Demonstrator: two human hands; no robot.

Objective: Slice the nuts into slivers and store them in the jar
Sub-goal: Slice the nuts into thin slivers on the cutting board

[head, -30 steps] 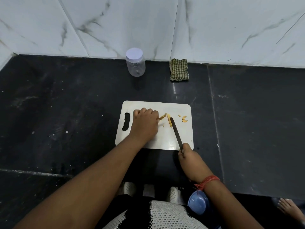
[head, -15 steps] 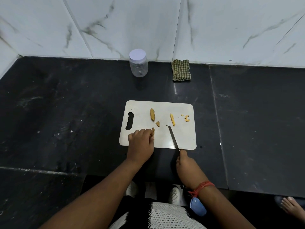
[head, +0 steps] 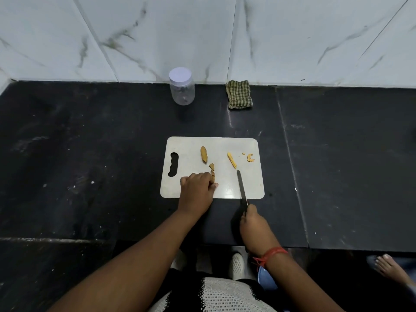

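L hand knuckles-up, fingers curled pinching nut piece on cutting board; R hand grips knife, blade flat on board; hands apart.

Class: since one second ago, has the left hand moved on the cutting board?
Yes. The left hand drew back from mid cutting board toward its near edge.

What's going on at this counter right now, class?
A person is cutting nuts on a white cutting board set on a dark counter. The right hand holds a knife, its blade lying over the board. The left hand rests on the board with its fingers curled at a nut piece. Other nut pieces lie scattered across the board. The jar stands by the wall with its lid on, beside a checked cloth.
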